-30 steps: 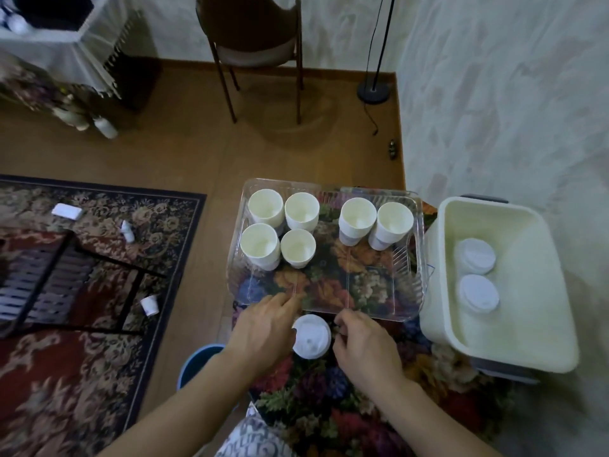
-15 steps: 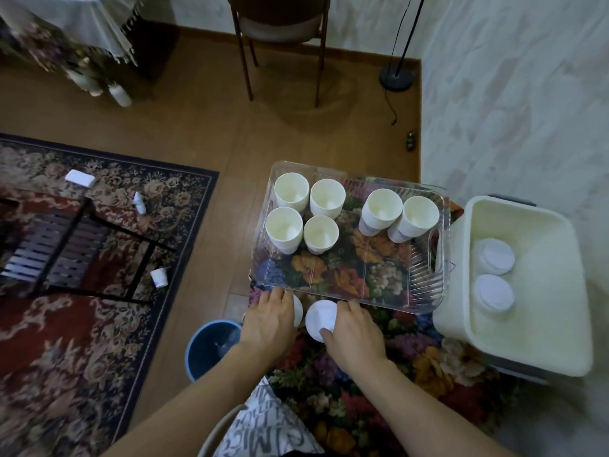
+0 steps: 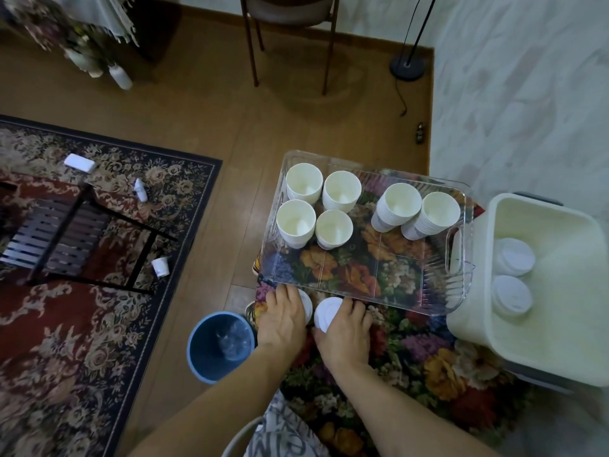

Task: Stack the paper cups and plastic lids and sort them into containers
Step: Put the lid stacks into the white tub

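Both hands palm-down, side by side: left hand [image 3: 284,319] fingers extended; right hand [image 3: 346,328] fingers curled, gripping.

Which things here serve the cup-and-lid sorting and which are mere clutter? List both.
Job: cup stacks; clear tray; lid under right hand; lid under left hand; cream bin; lid stacks.

Clutter: blue bucket; chair; lamp base; stray cup.

Dim, bluish indoor light with soft shadows; wide-angle bending at the edges, upper-left corner blurred.
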